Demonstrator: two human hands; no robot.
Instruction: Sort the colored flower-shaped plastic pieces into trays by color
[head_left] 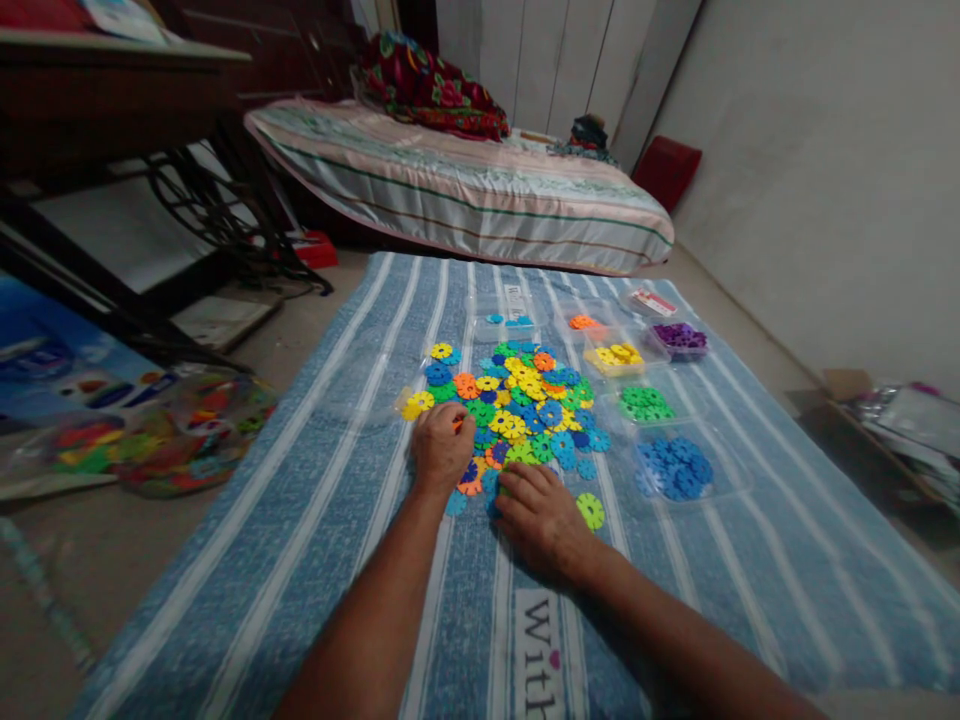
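Note:
A mixed pile of flat, notched plastic discs (529, 390) in yellow, green, blue and orange lies on the striped blue cloth (315, 560). At its near left edge, my left hand (444, 445) is closed, with a bit of an orange disc (457, 426) showing at its fingers. My right hand (544, 515) rests palm down at the pile's near edge. Its fingers are bent and close together, beside a blue disc (490, 490); what lies under the fingertips is hidden. A lone lime-green disc (590, 511) sits right of that hand.
Clear boxes along the right hold sorted blue discs (679, 468), green discs (646, 403), yellow discs (616, 356) and purple discs (679, 337). Farther back are orange discs (584, 322) and a clear box (502, 332) with light-blue ones. A bed (465, 200) stands beyond.

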